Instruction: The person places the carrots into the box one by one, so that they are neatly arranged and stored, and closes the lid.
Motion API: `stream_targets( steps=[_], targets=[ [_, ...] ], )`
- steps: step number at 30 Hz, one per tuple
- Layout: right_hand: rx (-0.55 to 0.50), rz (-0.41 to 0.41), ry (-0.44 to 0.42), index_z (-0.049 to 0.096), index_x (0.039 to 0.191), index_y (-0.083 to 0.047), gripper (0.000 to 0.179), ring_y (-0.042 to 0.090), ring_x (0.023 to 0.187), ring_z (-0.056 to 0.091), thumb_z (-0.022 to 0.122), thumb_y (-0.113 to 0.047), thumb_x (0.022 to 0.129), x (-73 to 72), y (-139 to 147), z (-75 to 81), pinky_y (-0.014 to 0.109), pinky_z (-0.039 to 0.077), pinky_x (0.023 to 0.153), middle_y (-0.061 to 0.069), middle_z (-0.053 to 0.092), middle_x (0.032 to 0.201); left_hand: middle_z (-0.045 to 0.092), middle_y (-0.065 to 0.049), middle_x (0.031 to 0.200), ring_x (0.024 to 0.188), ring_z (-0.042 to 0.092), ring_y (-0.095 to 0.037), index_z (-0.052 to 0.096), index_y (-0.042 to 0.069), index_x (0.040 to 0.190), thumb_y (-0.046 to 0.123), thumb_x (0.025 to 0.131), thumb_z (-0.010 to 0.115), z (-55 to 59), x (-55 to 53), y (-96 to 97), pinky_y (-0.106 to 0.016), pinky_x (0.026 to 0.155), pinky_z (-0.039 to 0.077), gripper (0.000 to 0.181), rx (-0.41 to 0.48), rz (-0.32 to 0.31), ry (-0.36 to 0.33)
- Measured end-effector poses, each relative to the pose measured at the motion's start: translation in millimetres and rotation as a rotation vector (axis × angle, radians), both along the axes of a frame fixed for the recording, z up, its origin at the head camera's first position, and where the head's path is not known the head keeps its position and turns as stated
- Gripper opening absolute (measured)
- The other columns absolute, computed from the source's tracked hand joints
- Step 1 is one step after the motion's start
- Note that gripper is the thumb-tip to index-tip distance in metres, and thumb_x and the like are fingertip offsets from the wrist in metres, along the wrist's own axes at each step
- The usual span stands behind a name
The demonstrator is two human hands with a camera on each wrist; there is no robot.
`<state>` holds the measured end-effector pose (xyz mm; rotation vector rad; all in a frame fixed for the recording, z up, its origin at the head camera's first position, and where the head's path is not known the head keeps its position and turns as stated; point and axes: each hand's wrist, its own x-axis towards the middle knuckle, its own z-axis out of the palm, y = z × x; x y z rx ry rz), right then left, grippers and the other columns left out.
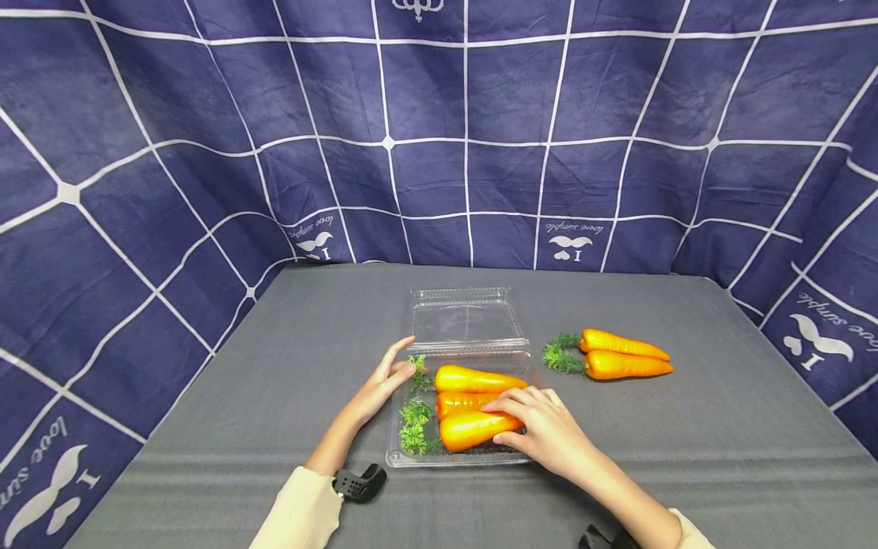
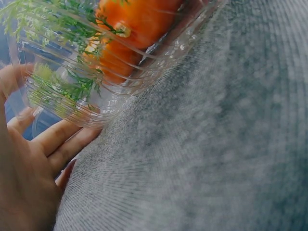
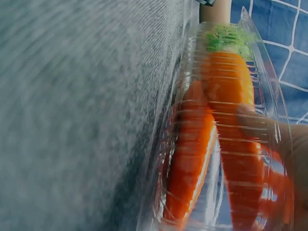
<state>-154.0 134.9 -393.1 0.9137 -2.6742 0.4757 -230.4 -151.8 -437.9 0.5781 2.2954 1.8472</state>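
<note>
An open clear plastic clamshell box [image 1: 459,460] lies on the grey table with three orange carrots in its base, their green tops to the left. My right hand [image 1: 545,427] grips the nearest carrot [image 1: 473,431], thumb on the near side and fingers over the top. Behind it lie the middle carrot [image 1: 461,402], partly covered, and the far carrot [image 1: 473,378]. At the box's left side, my left hand [image 1: 377,389] rests with fairly straight fingers against the wall, thumb by the leafy tops [image 1: 420,374]. Through the ribbed plastic, the right wrist view shows a carrot [image 3: 190,159] inside.
Two more carrots [image 1: 627,364] with green tops lie on the grey table [image 1: 720,450], right of the box. The box's clear lid [image 1: 466,324] is folded back behind the base. A blue curtain [image 1: 507,175] with white lines surrounds the table's back and sides.
</note>
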Motion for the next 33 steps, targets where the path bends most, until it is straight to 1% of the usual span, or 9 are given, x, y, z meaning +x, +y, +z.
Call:
stream_targets(
  steps=[6,7,8,13,15,20,24,26,33],
  targets=[
    [0.05,0.02,-0.102,0.063,0.11,-0.029,0.034,0.009,0.099,0.055,0.068,-0.037,0.077,-2.0,-2.1,1.1,0.034,0.037,0.081,-0.012,0.063,0.103,0.062,-0.024,0.111,0.106,0.057,-0.028,0.019,0.019,0.144,0.023,0.096,0.042,-0.1,-0.9,0.0,-0.042,0.099,0.033,0.053,-0.003,-0.007,0.007],
    [0.057,0.022,-0.115,0.063,0.11,-0.029,0.034,0.01,0.1,0.055,0.067,-0.037,0.078,-2.3,-1.8,1.1,0.034,0.038,0.082,-0.012,0.063,0.104,0.061,-0.024,0.112,0.106,0.057,-0.03,0.018,0.018,0.144,0.021,0.096,0.042,3.5,0.9,0.8,-0.042,0.099,0.033,0.053,-0.005,-0.009,-0.002],
    [0.063,0.024,-0.126,0.063,0.111,-0.029,0.033,0.01,0.101,0.056,0.067,-0.036,0.079,-2.6,-1.6,1.2,0.034,0.038,0.082,-0.012,0.063,0.105,0.061,-0.024,0.112,0.106,0.057,-0.029,0.018,0.018,0.144,0.021,0.096,0.041,4.1,1.4,0.8,-0.041,0.099,0.034,0.053,-0.01,-0.01,-0.005],
    [0.087,0.041,-0.16,0.062,0.11,-0.03,0.031,0.011,0.105,0.056,0.065,-0.031,0.08,-5.4,-0.9,1.4,0.034,0.041,0.081,-0.012,0.064,0.107,0.058,-0.03,0.114,0.108,0.054,-0.038,0.016,0.011,0.144,0.014,0.096,0.04,21.8,10.9,3.8,-0.042,0.098,0.035,0.054,-0.004,-0.017,-0.023],
    [0.094,0.045,-0.169,0.062,0.11,-0.03,0.03,0.011,0.105,0.057,0.064,-0.03,0.08,-6.5,-1.0,1.6,0.034,0.041,0.08,-0.012,0.064,0.108,0.058,-0.03,0.113,0.108,0.054,-0.039,0.016,0.011,0.144,0.013,0.096,0.04,20.2,9.1,3.1,-0.043,0.098,0.034,0.054,0.003,-0.018,-0.019],
    [0.102,0.045,-0.218,0.062,0.109,-0.031,0.029,0.013,0.101,0.06,0.065,-0.031,0.079,-7.0,-0.3,2.8,0.034,0.044,0.073,-0.011,0.064,0.109,0.06,-0.025,0.114,0.108,0.055,-0.032,0.016,0.015,0.145,0.017,0.097,0.04,4.3,-0.2,0.7,-0.041,0.099,0.034,0.054,-0.009,-0.013,-0.029],
    [0.1,0.045,-0.251,0.062,0.107,-0.033,0.028,0.013,0.093,0.063,0.066,-0.033,0.079,-7.0,0.5,3.3,0.032,0.044,0.066,-0.012,0.065,0.108,0.06,-0.025,0.114,0.108,0.055,-0.033,0.016,0.017,0.145,0.018,0.097,0.04,0.7,-0.8,1.1,-0.041,0.098,0.034,0.054,-0.003,-0.016,-0.027],
    [0.096,0.049,-0.254,0.062,0.105,-0.034,0.025,0.012,0.092,0.063,0.066,-0.033,0.08,-7.4,0.9,3.0,0.031,0.043,0.066,-0.013,0.066,0.106,0.059,-0.027,0.114,0.108,0.054,-0.036,0.016,0.016,0.145,0.016,0.097,0.04,2.7,0.4,1.9,-0.042,0.098,0.034,0.054,0.009,-0.017,-0.029],
    [0.082,0.06,-0.247,0.063,0.1,-0.033,0.018,0.008,0.092,0.061,0.063,-0.032,0.082,-8.2,2.2,2.3,0.03,0.043,0.066,-0.014,0.065,0.102,0.057,-0.03,0.114,0.109,0.054,-0.038,0.014,0.008,0.144,0.014,0.097,0.038,23.8,13.0,6.9,-0.042,0.099,0.034,0.054,-0.024,-0.021,-0.032]
  ],
)
